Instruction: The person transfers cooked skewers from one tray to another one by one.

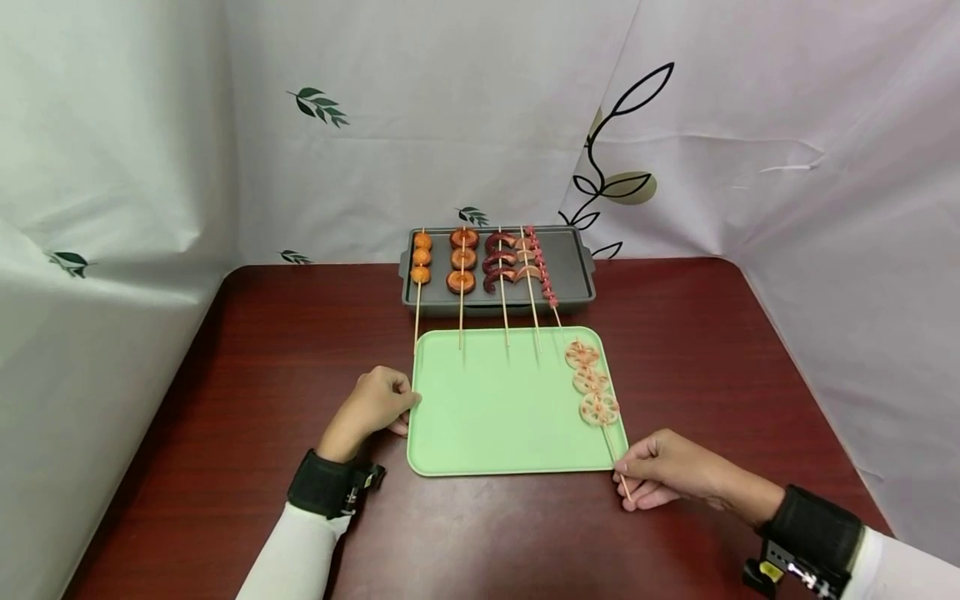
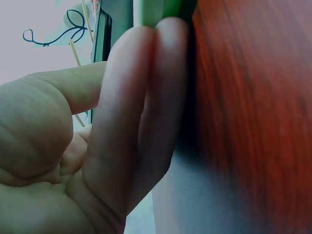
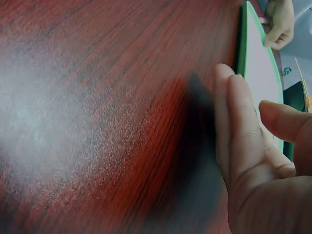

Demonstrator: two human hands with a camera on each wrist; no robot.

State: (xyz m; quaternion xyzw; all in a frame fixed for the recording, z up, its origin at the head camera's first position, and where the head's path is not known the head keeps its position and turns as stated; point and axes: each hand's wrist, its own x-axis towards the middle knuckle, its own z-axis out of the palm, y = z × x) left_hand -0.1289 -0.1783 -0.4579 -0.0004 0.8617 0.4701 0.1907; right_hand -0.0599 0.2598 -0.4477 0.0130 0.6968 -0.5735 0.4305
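Green, round-cornered tray point(image 1: 495, 417) lies beneath a skewer of holed discs point(image 1: 599, 409).

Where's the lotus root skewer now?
In the head view, the lotus root skewer is over the right side of the green tray, its stick held by the right hand at the near corner.

No text, label, brand, number or sign can be read anywhere: not on the green tray point(image 1: 510, 417), the gray grill plate point(image 1: 567, 258), the skewers point(image 1: 600, 409), the black wristbands point(image 1: 321, 483) at left and right, the desk point(image 1: 712, 358) or the far cloth point(image 1: 450, 83).
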